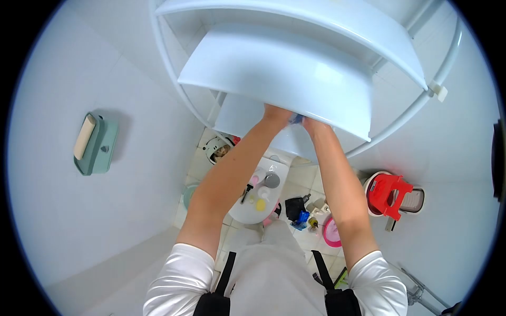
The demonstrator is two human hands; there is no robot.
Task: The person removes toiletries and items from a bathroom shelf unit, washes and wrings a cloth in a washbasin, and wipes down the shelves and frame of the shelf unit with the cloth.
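Both my arms reach forward under the front edge of a white curved shelf (279, 68). My left hand (278, 112) shows only its back and wrist; the shelf edge hides the fingers. Close beside it, my right hand (316, 125) is also mostly covered by that edge. A small crumpled bluish thing, perhaps a cloth (296, 120), shows between the two hands. It appears to touch them, but I cannot tell which hand grips it. Below is a lower white shelf (237, 117).
White tubular frame (453, 58) bounds the shelves. Under my arms stands a white toilet lid (247, 213) with small items on it. A pink basin (331, 233), a black-and-blue pile (298, 210) and a red stool (389, 196) are lower right. A green box (100, 147) hangs on the left wall.
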